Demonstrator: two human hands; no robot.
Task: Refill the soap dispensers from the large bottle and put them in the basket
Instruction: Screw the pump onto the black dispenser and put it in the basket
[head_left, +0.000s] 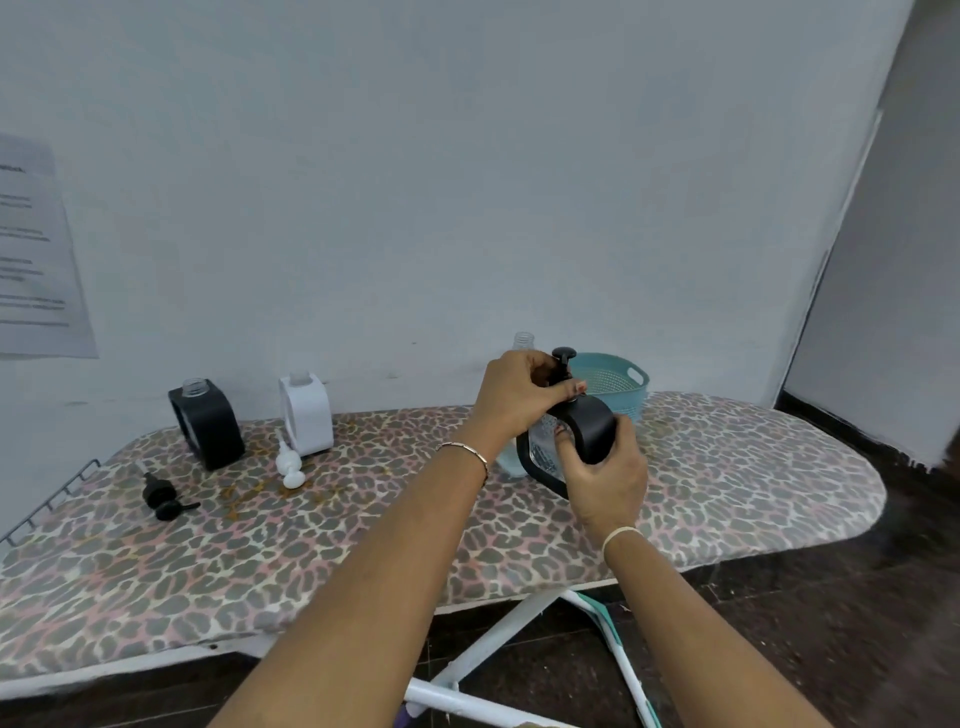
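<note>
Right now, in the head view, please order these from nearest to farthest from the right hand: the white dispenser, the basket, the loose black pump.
1. Basket, just behind the right hand, which holds a black dispenser, at the right end of the board.
2. White dispenser, standing left of centre.
3. Loose black pump, lying far left on the board.

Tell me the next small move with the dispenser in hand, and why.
Probably twist the pump tight: the left hand pinches it at the neck of the black dispenser, which the right hand grips tilted. The basket waits just behind.
</note>
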